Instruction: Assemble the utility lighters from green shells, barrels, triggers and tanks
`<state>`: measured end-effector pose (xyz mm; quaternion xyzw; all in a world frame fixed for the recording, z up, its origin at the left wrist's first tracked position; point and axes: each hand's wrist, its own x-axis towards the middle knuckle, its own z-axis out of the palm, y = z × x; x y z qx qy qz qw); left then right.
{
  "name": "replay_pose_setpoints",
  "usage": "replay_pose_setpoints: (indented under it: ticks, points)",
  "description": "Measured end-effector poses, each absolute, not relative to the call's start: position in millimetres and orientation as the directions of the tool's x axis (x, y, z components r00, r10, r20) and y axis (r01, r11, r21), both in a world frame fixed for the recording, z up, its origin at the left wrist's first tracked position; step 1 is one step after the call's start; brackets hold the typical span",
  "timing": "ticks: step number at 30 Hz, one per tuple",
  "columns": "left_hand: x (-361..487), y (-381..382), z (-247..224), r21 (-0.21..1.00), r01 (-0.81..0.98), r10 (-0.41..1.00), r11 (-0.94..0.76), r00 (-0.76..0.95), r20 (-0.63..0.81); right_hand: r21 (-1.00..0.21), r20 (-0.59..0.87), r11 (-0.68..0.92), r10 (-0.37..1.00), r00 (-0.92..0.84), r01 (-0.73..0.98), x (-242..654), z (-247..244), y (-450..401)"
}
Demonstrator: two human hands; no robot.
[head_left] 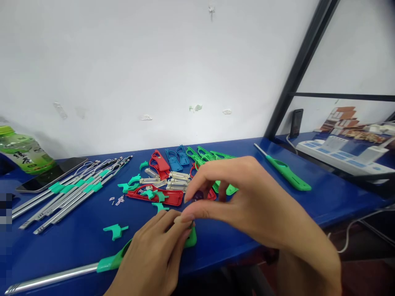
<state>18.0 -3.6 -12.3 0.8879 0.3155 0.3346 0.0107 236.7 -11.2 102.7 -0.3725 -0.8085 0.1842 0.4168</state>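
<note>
My left hand point(154, 250) is closed over a green long-necked lighter point(190, 239), pressing it down on the table near the front edge. The lighter's metal tube point(58, 279) points to the lower left. Above its green end, my right hand point(234, 197) pinches a small dark purple-handled tool point(198, 195), which looks like a screwdriver. Fingers hide most of this tool and the spot where it meets the lighter. A loose turquoise trigger piece point(115, 231) lies just beyond my left hand.
Behind the hands lie red point(160, 164), blue point(177, 158) and green point(200, 154) casing halves. Several metal tubes point(70, 193) with turquoise collars are at left, beside a phone point(52, 174) and a bottle point(26, 152). Another green lighter point(285, 170) rests at right, near a black frame post point(296, 74).
</note>
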Motion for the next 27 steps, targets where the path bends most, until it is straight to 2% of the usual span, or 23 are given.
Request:
replay_pose_setpoints:
  ticks: [4,10,16,18,21,25,27]
  points:
    - [18,-4,-11,0.224,0.554,0.567,-0.802,0.585,0.58,-0.538,0.538,0.628,0.769,-0.343,0.563,235,102,-17]
    - [18,-3,-13,0.259,0.539,0.575,-0.802,0.577,0.58,-0.576,0.467,0.716,0.684,-0.561,0.395,251,104,-27]
    - [18,-4,-11,0.263,0.54,0.583,-0.8,0.595,0.553,-0.541,0.472,0.573,0.813,-0.342,0.616,242,101,-23]
    - [17,-5,-11,0.264,0.539,0.583,-0.8,0.594,0.554,-0.533,0.46,0.551,0.826,-0.326,0.642,239,101,-24]
    - [16,-6,-11,0.25,0.544,0.574,-0.801,0.579,0.578,-0.536,0.462,0.59,0.804,-0.375,0.604,241,103,-27]
    - [17,-5,-11,0.25,0.549,0.584,-0.798,0.601,0.545,-0.583,0.457,0.676,0.731,-0.507,0.45,251,107,-31]
    - [18,-5,-11,0.253,0.549,0.588,-0.796,0.602,0.54,-0.546,0.466,0.681,0.731,-0.498,0.489,253,107,-31]
